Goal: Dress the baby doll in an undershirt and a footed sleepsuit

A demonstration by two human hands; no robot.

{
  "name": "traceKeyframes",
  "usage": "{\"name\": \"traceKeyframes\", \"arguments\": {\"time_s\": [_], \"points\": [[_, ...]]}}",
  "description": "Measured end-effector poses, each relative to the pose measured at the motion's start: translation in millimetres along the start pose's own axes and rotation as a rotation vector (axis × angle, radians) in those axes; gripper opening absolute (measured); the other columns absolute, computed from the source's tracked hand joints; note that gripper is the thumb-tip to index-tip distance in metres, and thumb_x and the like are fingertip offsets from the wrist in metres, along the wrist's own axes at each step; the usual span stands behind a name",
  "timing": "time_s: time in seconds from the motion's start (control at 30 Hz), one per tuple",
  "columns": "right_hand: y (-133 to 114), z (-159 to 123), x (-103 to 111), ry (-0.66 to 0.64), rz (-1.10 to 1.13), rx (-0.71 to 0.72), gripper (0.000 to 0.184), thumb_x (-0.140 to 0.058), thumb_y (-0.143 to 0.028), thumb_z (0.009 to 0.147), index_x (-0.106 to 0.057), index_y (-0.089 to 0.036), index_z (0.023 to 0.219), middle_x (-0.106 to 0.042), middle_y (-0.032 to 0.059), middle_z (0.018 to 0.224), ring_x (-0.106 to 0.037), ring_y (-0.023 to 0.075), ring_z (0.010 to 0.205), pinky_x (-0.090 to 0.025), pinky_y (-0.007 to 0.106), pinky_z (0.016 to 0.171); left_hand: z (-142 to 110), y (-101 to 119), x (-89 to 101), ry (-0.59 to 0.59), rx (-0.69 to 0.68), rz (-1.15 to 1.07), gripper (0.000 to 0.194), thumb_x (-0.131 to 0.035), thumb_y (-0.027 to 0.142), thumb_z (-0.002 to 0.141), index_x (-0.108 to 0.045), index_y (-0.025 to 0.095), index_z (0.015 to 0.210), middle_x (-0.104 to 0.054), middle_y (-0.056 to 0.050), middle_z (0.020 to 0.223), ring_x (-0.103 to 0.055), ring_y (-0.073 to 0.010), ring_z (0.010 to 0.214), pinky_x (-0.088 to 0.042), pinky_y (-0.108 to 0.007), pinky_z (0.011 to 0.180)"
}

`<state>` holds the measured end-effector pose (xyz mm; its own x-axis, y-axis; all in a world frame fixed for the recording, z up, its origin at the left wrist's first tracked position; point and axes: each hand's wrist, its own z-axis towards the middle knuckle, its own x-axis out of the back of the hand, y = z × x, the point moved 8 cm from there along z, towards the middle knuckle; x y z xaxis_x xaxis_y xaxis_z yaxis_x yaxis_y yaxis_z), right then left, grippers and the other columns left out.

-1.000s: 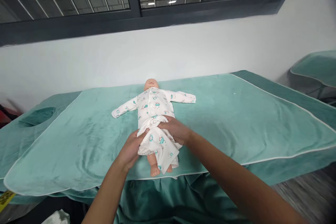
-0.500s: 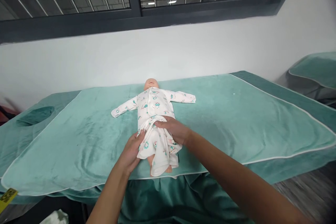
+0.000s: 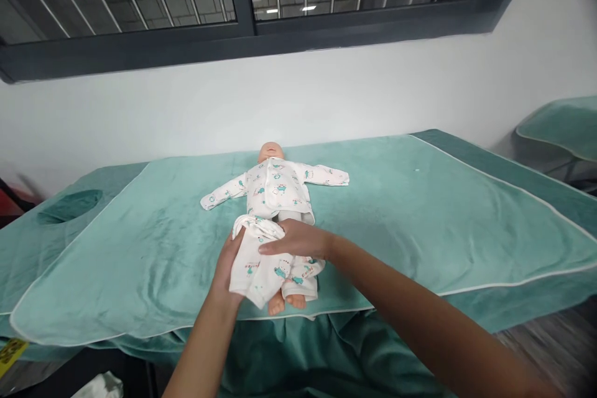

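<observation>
A baby doll (image 3: pixel 271 150) lies on its back, head toward the wall, arms spread out. It wears a white printed long-sleeved top (image 3: pixel 280 189). Over its legs are matching printed baby pants (image 3: pixel 261 267), bunched at the waistband, with the doll's bare feet (image 3: pixel 285 303) showing below. My left hand (image 3: pixel 228 267) grips the left side of the pants. From the right, my right hand (image 3: pixel 298 241) holds the waistband, thumb on top and the other fingers hidden behind the cloth. White cloth shows between the top's hem and the pants.
A light green sheet (image 3: pixel 396 217) covers the bed, which has a face hole (image 3: pixel 69 206) at the left. Behind it are a white wall and a barred window (image 3: pixel 252 28). Another green padded surface (image 3: pixel 564 127) stands at right. A yellow tag (image 3: pixel 12 354) is at lower left.
Both hands have drawn the pants' waistband down and a little left, away from the top. The top's hem and the white cloth under it now show, and both feet are uncovered.
</observation>
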<state>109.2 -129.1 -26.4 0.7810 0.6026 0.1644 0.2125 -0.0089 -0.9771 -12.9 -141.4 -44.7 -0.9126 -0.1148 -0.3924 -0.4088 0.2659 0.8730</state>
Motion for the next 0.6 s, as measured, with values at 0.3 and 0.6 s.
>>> {"name": "traceKeyframes", "arguments": {"time_s": [0.3, 0.6], "points": [[-8.3, 7.1, 3.9, 0.089, -0.312, 0.127, 0.014, -0.073, -0.031, 0.071, -0.067, -0.018, 0.072, -0.067, 0.0026, 0.077, -0.058, 0.0232, 0.082, -0.044, 0.031, 0.069, -68.4, -43.5, 7.0, 0.19, 0.039, -0.13, 0.051, -0.073, 0.037, 0.078, -0.062, 0.023, 0.126, -0.072, -0.007, 0.115, -0.069, -0.0246, 0.105, -0.056, -0.03, 0.083], [0.9, 13.8, -17.6, 0.012, -0.691, 0.077, 0.012, -0.074, -0.018, 0.054, -0.063, -0.02, 0.06, -0.066, 0.0043, 0.069, -0.057, 0.0232, 0.072, -0.033, 0.032, 0.062, -115.2, -121.0, 45.3, 0.407, 0.208, -0.198, 0.059, -0.072, 0.05, 0.076, -0.059, 0.031, 0.131, -0.071, -0.006, 0.121, -0.06, -0.0296, 0.122, -0.053, -0.034, 0.095]]}}
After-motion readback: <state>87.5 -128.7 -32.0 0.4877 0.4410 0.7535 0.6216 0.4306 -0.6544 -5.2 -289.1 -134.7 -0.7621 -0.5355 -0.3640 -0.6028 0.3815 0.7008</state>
